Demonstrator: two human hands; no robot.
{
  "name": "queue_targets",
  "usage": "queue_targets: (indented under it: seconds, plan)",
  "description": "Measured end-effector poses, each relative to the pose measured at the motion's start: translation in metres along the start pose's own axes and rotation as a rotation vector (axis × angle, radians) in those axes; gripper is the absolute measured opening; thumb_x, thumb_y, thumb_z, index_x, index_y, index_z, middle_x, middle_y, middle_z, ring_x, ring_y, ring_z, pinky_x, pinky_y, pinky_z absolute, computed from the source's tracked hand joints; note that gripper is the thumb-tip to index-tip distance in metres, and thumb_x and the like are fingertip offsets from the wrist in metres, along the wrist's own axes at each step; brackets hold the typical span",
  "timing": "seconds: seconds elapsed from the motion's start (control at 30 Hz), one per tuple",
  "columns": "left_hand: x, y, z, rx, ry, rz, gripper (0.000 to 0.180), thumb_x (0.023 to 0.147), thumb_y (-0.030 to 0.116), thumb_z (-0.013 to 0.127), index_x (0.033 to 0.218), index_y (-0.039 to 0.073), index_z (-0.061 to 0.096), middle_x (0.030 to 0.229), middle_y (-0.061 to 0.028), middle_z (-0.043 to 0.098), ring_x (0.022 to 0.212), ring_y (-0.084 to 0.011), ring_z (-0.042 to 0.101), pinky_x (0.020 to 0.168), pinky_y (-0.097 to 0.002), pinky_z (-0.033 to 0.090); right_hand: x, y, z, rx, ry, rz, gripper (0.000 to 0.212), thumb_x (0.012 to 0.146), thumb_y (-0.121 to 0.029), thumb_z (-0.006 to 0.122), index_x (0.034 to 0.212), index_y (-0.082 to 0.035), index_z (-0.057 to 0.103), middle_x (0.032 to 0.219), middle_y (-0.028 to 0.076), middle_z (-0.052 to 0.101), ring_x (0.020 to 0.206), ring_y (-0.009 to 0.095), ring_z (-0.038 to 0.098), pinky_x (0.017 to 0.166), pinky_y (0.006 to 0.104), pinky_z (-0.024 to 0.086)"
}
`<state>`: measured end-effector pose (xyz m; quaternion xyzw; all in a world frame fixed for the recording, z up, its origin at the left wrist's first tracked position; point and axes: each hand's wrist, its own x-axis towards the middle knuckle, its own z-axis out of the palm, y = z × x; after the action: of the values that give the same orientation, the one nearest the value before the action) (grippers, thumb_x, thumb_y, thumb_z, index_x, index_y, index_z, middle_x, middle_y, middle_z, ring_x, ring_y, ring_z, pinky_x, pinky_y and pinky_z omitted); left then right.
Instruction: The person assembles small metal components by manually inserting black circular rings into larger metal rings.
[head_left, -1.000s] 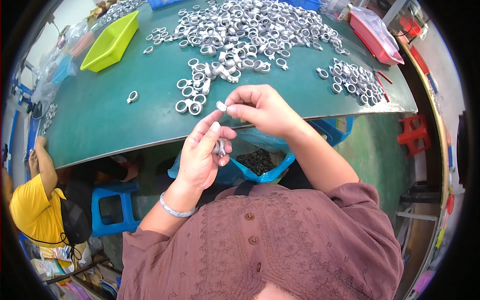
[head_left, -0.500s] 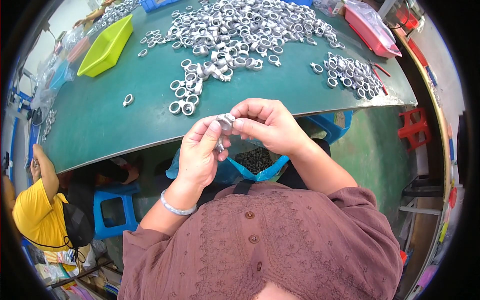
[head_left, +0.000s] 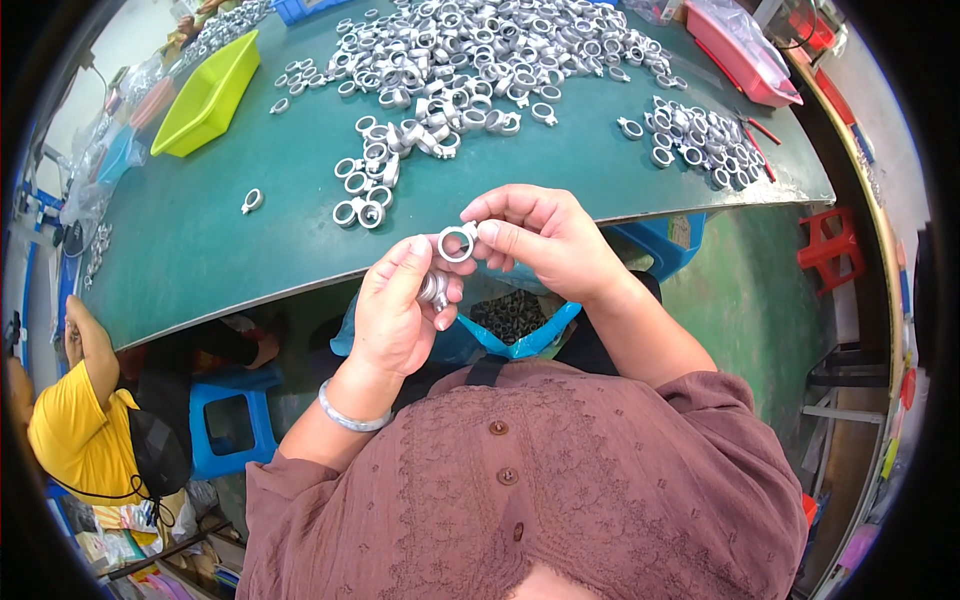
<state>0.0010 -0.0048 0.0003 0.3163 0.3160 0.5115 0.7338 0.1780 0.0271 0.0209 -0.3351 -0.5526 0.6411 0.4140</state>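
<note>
Above my lap, just short of the table's near edge, both hands work close together. My right hand (head_left: 545,240) pinches a silver metal ring clamp (head_left: 457,244) by its small lug, the round opening facing up. Fingertips of my left hand (head_left: 395,310) reach the ring's left side. Further ring clamps (head_left: 434,290) sit in the curled fingers of the left hand; how many, I cannot tell. Below the hands, an open blue bag (head_left: 520,345) holds many small dark metal pieces.
A big heap of ring clamps (head_left: 470,60) covers the green table (head_left: 270,230); a smaller pile (head_left: 700,145) lies right, beside red-handled pliers (head_left: 763,130). Trays, yellow-green (head_left: 210,95) and pink (head_left: 735,60), flank them. A person in yellow (head_left: 80,430) sits left, near a blue stool (head_left: 230,425).
The ring clamp in my right hand has turned so its opening shows, and it stands farther from my left thumb. My left hand has stayed nearly in place.
</note>
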Motion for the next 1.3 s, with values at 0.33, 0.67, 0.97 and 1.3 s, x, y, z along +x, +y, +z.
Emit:
queue_targets:
  seconds: [0.33,0.67,0.97,1.3]
  plan:
    - [0.0,-0.001,0.003,0.068,0.025,0.04,0.021,0.087,0.013,0.054,0.105,0.003,0.053,0.087,-0.0066,0.059,0.065,-0.0085,0.053,0.046,-0.017,0.04,-0.001,0.006,0.0,-0.009,-0.008,-0.187,0.012,0.082,-0.003,0.057,0.093,0.001,0.061,0.083,0.003,0.061,0.077,0.008,0.057,0.07,0.022,0.046]
    - [-0.002,-0.004,0.007,0.252,0.025,0.312,0.04,0.077,0.0,0.062,0.115,0.001,0.048,0.096,-0.0071,0.056,0.07,-0.0084,0.052,0.049,-0.0182,0.041,-0.004,0.009,-0.003,0.01,-0.042,-0.187,0.016,0.082,0.005,0.055,0.097,0.003,0.059,0.094,0.004,0.056,0.088,0.01,0.055,0.077,0.0223,0.045]
    - [-0.001,-0.006,-0.011,-0.231,-0.107,-0.031,0.028,0.084,0.009,0.057,0.111,0.001,0.053,0.093,-0.0084,0.059,0.074,-0.013,0.056,0.057,-0.0222,0.047,0.011,-0.006,-0.012,-0.211,-0.19,-0.161,0.013,0.079,-0.007,0.063,0.09,0.001,0.061,0.079,0.002,0.061,0.074,0.007,0.056,0.068,0.0221,0.046]
    - [0.0,-0.002,-0.018,-0.372,-0.187,-0.095,0.029,0.084,0.021,0.049,0.107,0.003,0.05,0.108,-0.0159,0.053,0.087,-0.0258,0.056,0.057,-0.0297,0.05,0.111,0.004,-0.007,-1.314,0.124,-0.593,0.021,0.073,-0.013,0.063,0.094,-0.01,0.061,0.091,0.009,0.054,0.082,0.027,0.055,0.071,0.0365,0.045]
